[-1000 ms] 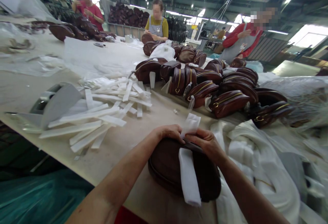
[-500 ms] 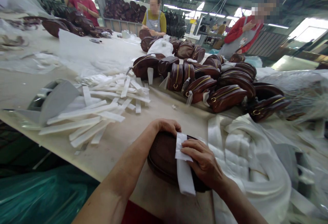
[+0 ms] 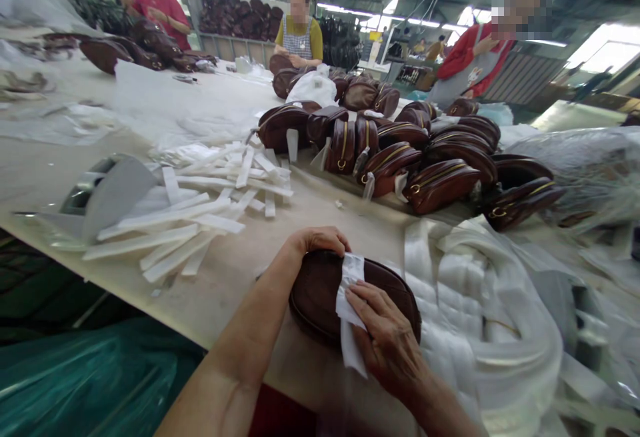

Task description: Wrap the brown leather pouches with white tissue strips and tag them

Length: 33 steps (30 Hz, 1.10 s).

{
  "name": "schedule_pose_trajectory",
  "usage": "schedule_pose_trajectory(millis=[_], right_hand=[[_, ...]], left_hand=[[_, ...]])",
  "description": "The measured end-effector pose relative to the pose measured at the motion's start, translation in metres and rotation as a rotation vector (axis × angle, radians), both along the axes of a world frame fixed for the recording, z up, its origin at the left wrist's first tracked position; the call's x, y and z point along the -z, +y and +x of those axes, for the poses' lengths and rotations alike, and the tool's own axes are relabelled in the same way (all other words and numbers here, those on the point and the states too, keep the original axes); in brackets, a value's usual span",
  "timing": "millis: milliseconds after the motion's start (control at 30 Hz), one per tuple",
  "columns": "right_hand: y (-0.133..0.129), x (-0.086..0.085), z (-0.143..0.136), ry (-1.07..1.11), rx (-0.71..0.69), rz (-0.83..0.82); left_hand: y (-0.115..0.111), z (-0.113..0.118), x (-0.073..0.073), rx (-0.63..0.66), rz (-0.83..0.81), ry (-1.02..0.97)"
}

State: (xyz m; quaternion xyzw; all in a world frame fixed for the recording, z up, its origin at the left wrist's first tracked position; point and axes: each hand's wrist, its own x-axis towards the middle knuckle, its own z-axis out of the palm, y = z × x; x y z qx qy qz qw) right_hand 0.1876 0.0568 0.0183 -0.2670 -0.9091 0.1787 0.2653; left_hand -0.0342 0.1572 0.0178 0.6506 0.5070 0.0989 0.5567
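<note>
Beside the near edge of the worktable (image 3: 260, 247), we steady a dark brown oval leather bag (image 3: 315, 297), its broad face turned up. A white strip (image 3: 353, 265) runs across that face from the far rim and hangs past the near one. Our left hand (image 3: 325, 240) reaches over the far rim, fingers pressed together and curled down by the strip's upper end; we cannot tell whether they pinch it. Our right hand (image 3: 383, 330) lies over the strip, fingers extended close together, their tips resting on its white surface.

Toward the worktable's left edge we have a loose heap of white strips (image 3: 200, 224), crossing one another at many angles. Beyond our bag, toward the far right corner, brown leather bags with gold zippers (image 3: 443, 184) crowd together, several touching. Just right of our right hand lies bulky white sheeting (image 3: 500, 330) in folds. Across the worktable, at its far edge, a co-worker in a checked apron (image 3: 300, 37) has brown bags in front.
</note>
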Motion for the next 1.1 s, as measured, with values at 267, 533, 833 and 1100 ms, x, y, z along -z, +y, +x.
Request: schedule_pose_trajectory(millis=[267, 533, 833, 1100], right_hand=[[0.000, 0.000, -0.002, 0.015, 0.004, -0.008], [0.000, 0.000, -0.003, 0.113, 0.027, -0.091], [0.001, 0.008, 0.004, 0.171, -0.002, -0.097], [0.002, -0.001, 0.024, 0.129, -0.200, -0.179]], left_hand=[[-0.076, 0.011, -0.043, 0.203, 0.462, 0.055], [-0.134, 0.025, -0.029, 0.178, 0.753, 0.091], [-0.140, 0.036, -0.008, 0.155, 0.955, 0.278], [-0.143, 0.032, -0.003, 0.194, 1.016, 0.252]])
